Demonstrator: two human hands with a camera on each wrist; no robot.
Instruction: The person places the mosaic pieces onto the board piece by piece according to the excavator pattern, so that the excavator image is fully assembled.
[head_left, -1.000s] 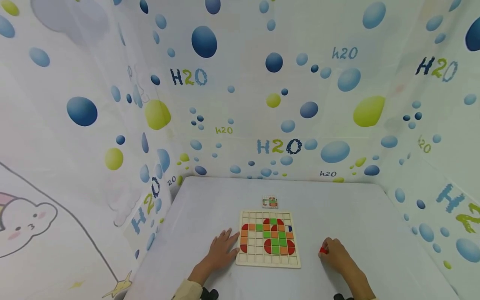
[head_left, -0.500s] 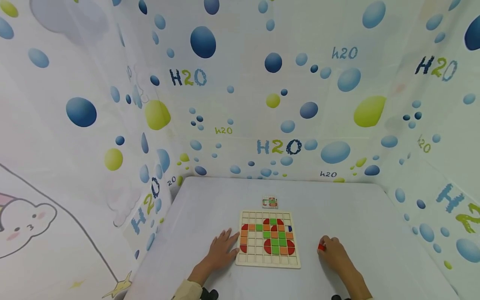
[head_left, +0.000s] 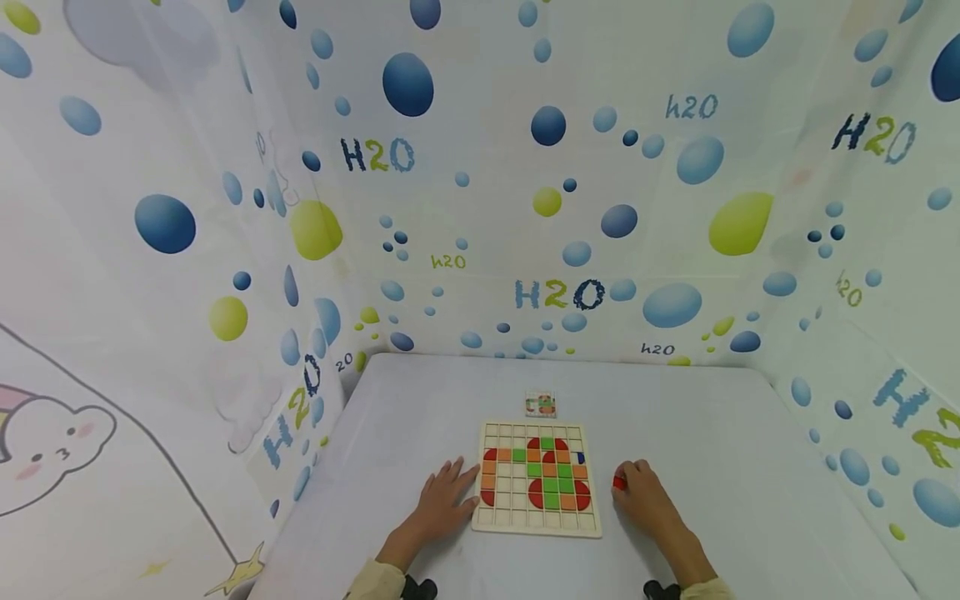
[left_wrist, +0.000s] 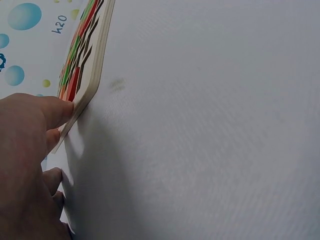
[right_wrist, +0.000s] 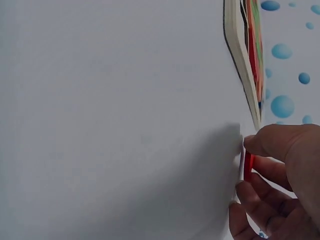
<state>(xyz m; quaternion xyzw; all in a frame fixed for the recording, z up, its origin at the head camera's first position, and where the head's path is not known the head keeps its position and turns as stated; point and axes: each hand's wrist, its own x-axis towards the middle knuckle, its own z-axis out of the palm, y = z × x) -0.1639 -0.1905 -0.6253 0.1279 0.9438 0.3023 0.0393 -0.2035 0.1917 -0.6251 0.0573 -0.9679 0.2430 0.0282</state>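
Note:
A square wooden grid board point(head_left: 502, 522) lies on the white table, partly filled with red, orange and green tiles and one dark blue piece near its right edge. My left hand point(head_left: 442, 504) rests beside it with fingers spread, thumb and fingertips touching the left edge. In the left wrist view, the thumb presses the board's corner. Just right of the board, my right hand point(head_left: 647, 498) pinches a small red tile point(right_wrist: 248, 166) between thumb and fingers. Part of that tile is hidden by the fingers.
Behind the board lies a small pattern card point(head_left: 541, 405) printed with a coloured design. The white tabletop point(head_left: 712, 425) stretches around the board. A curtain point(head_left: 480, 208) with blue and green bubble prints stands along the back and sides.
My right hand has moved left and slightly away from me, bringing the red tile nearer the board. The left hand and the board have stayed in place.

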